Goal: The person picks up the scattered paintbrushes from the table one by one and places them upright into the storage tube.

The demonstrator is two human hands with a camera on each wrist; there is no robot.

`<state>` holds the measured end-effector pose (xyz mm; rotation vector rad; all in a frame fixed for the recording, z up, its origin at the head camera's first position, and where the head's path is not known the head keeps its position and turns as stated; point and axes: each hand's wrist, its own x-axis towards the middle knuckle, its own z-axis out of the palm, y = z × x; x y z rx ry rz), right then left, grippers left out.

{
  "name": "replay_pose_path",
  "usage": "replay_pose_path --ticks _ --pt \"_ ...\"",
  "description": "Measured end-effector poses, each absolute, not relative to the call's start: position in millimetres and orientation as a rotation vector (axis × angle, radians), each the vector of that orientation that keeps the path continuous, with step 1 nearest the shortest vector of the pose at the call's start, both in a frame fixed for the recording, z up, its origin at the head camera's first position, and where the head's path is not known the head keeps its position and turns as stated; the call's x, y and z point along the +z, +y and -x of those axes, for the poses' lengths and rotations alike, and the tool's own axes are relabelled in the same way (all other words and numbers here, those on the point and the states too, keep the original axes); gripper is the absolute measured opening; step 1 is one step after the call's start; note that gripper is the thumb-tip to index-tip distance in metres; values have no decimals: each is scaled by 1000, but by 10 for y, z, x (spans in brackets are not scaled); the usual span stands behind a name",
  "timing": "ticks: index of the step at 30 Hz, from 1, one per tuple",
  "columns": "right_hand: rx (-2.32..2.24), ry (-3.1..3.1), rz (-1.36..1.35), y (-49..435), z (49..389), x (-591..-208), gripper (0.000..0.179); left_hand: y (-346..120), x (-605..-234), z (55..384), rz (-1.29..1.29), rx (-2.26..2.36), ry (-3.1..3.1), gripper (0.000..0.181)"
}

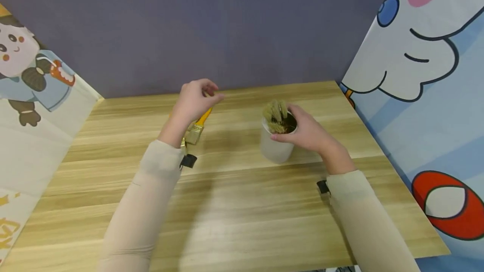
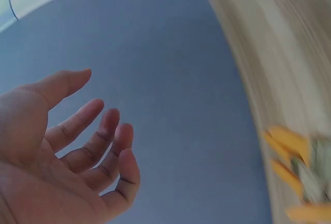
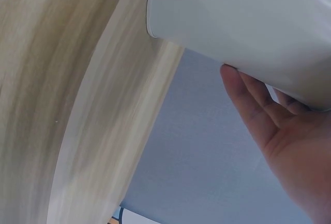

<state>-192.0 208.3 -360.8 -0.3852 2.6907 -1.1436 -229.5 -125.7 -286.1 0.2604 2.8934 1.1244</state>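
Cream fabric sleeves (image 1: 130,213) cover both forearms, which stretch over the pale wood-grain worktop (image 1: 87,179). At left, the left hand (image 1: 194,98) hangs above the worktop's far part, its fingers loosely bent and grasping nothing. Below it lie flat paintbrushes (image 1: 197,129) with orange-yellow handles and metal ferrules, partly hidden by the wrist; I cannot tell how many. The clearest one slants along its long axis: bristles toward the person and leftward, handle away and rightward, its end out of sight under the left fingers. Of the two hands, the left is much the nearer to them. Well to their right is a white cylindrical cup (image 1: 274,150), mouth up, holding straw-coloured bristle tufts (image 1: 276,114), probably brush heads; it lies right of the left fingers and a little closer to the person. At right, the right hand (image 1: 308,133) grasps the cup near its rim, thumb on the near side, fingers on the far side. Whether the cup's base touches the worktop is unclear.
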Motion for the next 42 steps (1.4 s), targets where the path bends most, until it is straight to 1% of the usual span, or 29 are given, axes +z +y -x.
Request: replay_pose_path --ticks 7,12,15,21,27,32,38,39,42 --pt "-1115 2708 339 2093 1875 -3609 122 -1762 -3131 2309 -93 945 2867 48" --pt "-1107 2719 355 2089 1867 -3617 121 -1998 -3314 2229 -25 687 2781 62" --pt "-1112 2709 354 2097 1855 -3632 121 -2090 -3415 2164 -16 515 2734 68" --pt "-1145 2716 374 2089 1872 -3636 118 -2161 -3570 2089 24 338 2735 59" --pt "-1122 2722 370 2094 1897 -3640 119 -2173 -3712 2065 39 186 2736 64" --pt "-1093 2733 347 2087 1899 -3636 122 -2182 -3764 2055 44 211 2728 64" --pt "-1083 2730 346 2103 1885 -3663 122 -2153 -3829 2000 37 216 2725 73" --pt "-1084 2730 345 2103 1885 -3665 122 -2152 -3842 1996 35 220 2730 72" --pt "-1092 2740 348 2106 1891 -3665 120 -2148 -3861 1998 24 242 2758 61"
